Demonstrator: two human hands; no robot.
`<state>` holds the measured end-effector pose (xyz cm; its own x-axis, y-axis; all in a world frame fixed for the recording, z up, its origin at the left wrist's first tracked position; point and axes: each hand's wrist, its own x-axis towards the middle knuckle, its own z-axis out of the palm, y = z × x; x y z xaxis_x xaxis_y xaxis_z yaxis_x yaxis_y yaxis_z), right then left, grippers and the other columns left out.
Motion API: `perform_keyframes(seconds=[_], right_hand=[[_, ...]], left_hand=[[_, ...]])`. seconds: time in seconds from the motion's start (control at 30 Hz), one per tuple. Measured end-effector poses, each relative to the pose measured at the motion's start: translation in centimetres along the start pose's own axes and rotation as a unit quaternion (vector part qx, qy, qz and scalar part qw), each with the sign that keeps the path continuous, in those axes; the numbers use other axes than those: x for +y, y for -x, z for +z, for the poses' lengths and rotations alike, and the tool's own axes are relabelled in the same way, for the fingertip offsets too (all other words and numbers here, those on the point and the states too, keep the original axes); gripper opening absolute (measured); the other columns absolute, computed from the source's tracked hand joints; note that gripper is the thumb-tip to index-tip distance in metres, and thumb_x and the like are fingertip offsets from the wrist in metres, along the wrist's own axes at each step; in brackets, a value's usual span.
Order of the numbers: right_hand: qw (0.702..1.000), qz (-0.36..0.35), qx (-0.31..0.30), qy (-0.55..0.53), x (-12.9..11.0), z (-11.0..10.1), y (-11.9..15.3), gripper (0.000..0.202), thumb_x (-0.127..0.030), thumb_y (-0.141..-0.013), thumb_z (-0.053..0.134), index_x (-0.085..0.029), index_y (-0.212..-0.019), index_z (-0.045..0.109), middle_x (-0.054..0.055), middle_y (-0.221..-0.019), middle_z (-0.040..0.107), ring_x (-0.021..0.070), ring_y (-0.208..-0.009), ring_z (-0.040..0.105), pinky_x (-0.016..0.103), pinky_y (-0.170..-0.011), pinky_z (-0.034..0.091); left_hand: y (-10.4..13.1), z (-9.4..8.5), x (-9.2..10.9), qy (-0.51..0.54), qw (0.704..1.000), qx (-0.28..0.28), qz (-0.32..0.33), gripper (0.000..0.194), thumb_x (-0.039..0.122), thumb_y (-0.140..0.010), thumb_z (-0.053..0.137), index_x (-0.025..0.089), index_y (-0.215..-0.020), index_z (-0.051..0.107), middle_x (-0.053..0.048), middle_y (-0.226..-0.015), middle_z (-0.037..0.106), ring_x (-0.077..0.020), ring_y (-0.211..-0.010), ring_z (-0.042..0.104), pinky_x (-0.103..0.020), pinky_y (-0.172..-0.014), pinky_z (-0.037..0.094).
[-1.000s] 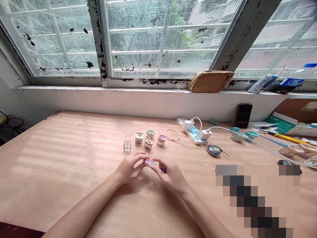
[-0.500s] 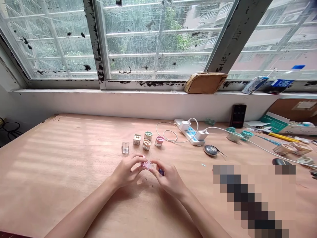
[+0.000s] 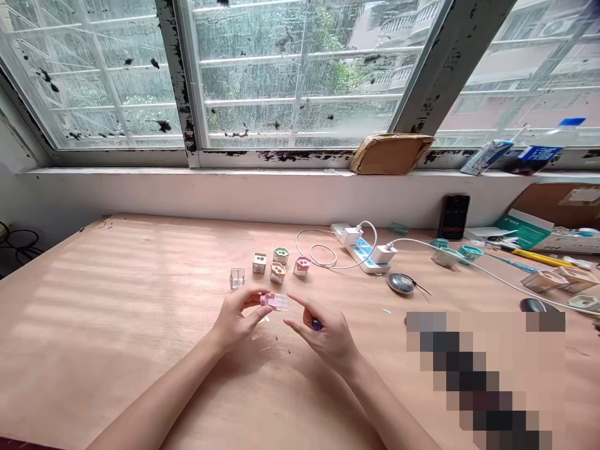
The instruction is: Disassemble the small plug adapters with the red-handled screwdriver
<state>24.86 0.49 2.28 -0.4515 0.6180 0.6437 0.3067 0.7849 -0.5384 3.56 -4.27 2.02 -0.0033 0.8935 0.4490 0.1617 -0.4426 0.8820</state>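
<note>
Between its thumb and fingers, my left hand (image 3: pixel 238 320) holds a small clear and pink plastic piece (image 3: pixel 276 302) above the table. My right hand (image 3: pixel 327 325) is just right of that piece, thumb and index finger spread, while its curled fingers hold a small dark purple object (image 3: pixel 316 324). Beyond the hands stand a clear empty-looking container (image 3: pixel 237 279), a brown-topped one (image 3: pixel 259 263), a green-topped one (image 3: pixel 281 255), an orange-brown one (image 3: pixel 277 272) and a pink-topped one (image 3: pixel 302 266).
A power strip (image 3: pixel 363 250) with white plugs and cables lies behind right, near a round grey object (image 3: pixel 401 284). Farther right are a phone (image 3: pixel 454 217), teal and tan containers, a yellow tool (image 3: pixel 539 257) and a carton. A pixelated patch covers the lower right.
My right hand has moved right, its thumb and index finger now off the pink piece. The piece stays in my left hand, raised slightly and showing more of its clear part.
</note>
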Motion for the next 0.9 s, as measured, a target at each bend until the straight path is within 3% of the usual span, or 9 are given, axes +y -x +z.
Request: perform_keyframes(seconds=[0.1,0.27,0.47,0.9], right_hand=[[0.998,-0.053,0.019,0.031,0.0,0.4,0.3,0.046,-0.043,-0.101,0.057,-0.011,-0.133,0.065,-0.008,-0.056,0.039,0.0090,-0.048,0.035,0.019,-0.048,0.037],[0.996,-0.079,0.012,0.046,-0.1,1.0,0.5,0.045,-0.039,-0.103,0.055,-0.010,-0.137,0.063,-0.008,-0.056,0.041,0.0084,-0.047,0.033,0.017,-0.047,0.037],[0.996,-0.071,0.037,0.037,-0.1,1.0,0.7,0.041,-0.031,-0.102,0.057,-0.012,-0.137,0.064,-0.008,-0.055,0.043,0.0080,-0.046,0.036,0.017,-0.047,0.039],[0.999,-0.046,0.015,-0.006,-0.3,1.5,0.9,0.043,-0.029,-0.099,0.059,-0.013,-0.138,0.064,-0.007,-0.055,0.044,0.0081,-0.046,0.037,0.016,-0.048,0.041]], left_hand=[[0.0,0.0,-0.2,0.041,0.999,0.025,-0.024,0.028,0.036,-0.089,0.074,0.018,-0.109,0.066,-0.008,-0.104,0.072,-0.0198,-0.093,0.073,-0.032,-0.087,0.062],[0.2,0.1,-0.3,0.028,0.999,0.023,-0.002,0.026,0.033,-0.088,0.075,0.017,-0.107,0.067,-0.008,-0.102,0.070,-0.0183,-0.094,0.071,-0.030,-0.087,0.061],[0.2,0.4,-0.3,0.029,0.998,0.047,0.016,0.028,0.032,-0.088,0.075,0.017,-0.110,0.065,-0.008,-0.101,0.070,-0.0168,-0.091,0.070,-0.028,-0.087,0.061],[0.3,-0.2,-0.3,0.026,0.998,0.044,0.022,0.028,0.031,-0.089,0.074,0.018,-0.113,0.067,-0.008,-0.104,0.072,-0.0176,-0.094,0.072,-0.028,-0.088,0.062]])
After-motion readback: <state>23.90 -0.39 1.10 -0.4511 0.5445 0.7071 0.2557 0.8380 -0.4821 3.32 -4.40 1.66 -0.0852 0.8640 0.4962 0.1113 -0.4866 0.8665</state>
